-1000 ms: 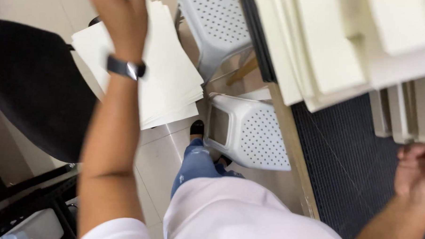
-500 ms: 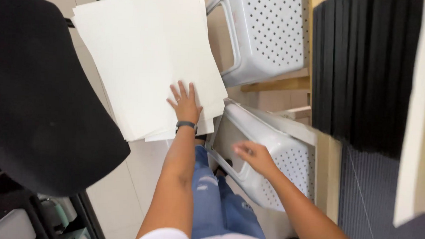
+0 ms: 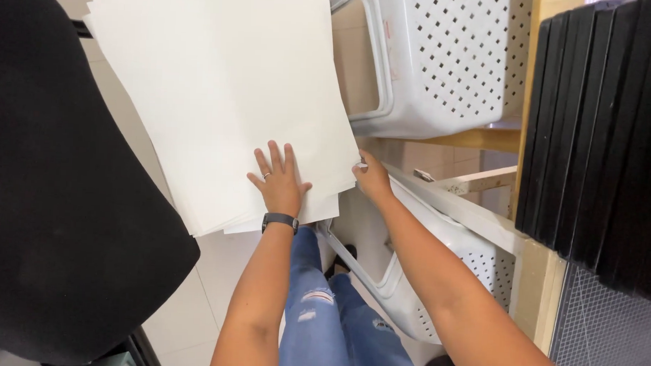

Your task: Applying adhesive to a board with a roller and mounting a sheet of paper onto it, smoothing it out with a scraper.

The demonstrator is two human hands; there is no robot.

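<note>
Our left hand lies palm down with fingers spread, flat on the near edge of a stack of large white paper sheets. A dark watch sits on its wrist and a ring on one finger. Our right hand is just to the right of it, fingers curled at the stack's right corner, pinching the edge of the sheets; we cannot tell how many sheets it holds.

The stack spreads away from both hands, up and to the left, its lower sheets fanned out slightly beyond the top one. Below our forearms are legs in torn blue jeans over a pale tiled floor.

Under our right arm a white perforated plastic basket lies tilted. A second white perforated basket stands beyond our right hand, just beside the stack's right edge, on a pale wooden shelf frame. Further right, a row of black boards stands on edge. Far left of our left hand is a black chair back.
</note>
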